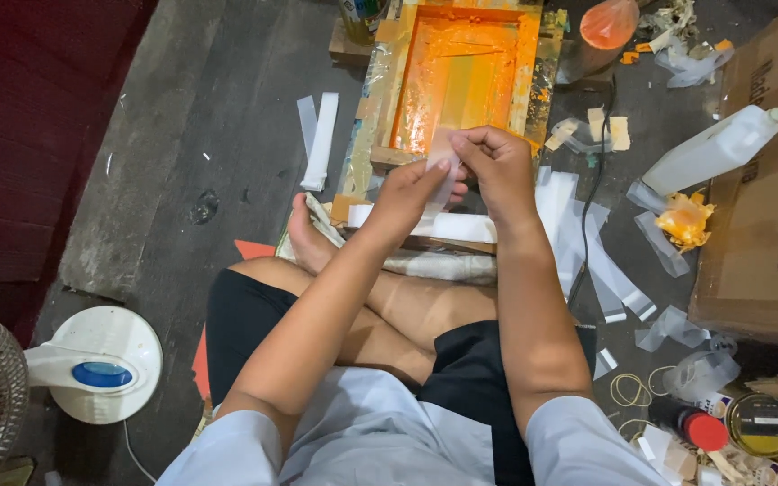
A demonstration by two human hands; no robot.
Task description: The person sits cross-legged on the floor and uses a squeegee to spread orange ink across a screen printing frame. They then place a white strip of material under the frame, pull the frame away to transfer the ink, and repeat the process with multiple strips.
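Head view looks down on a dark wooden floor (227, 108) where a person sits cross-legged. One brown cardboard box (767, 180) fills the right edge. One wooden printing frame (456, 81), smeared orange inside, lies straight ahead, just beyond the hands. One white fan (92, 364) stands at lower left, its base on the floor and its grille cut by the picture's edge. One white plastic bottle (713, 148) lies tilted against the box, with a crumpled orange-stained wrapper (684, 220) just below it. White paper strips (321, 139) are scattered about: two lie side by side left of the frame, and a loose heap too overlapped to count spreads right of the forearms. A black cable (594, 193) runs down across that heap. One round tin (761, 423) and one red-capped container (700, 427) sit at lower right, near some rubber bands (628, 389).

Between the hands, above the near edge of the frame, is a thin clear strip (443, 175). The left hand (411, 189) pinches it with fingers closed on one edge; the right hand (497, 162) grips its top, thumb and fingers pressed together
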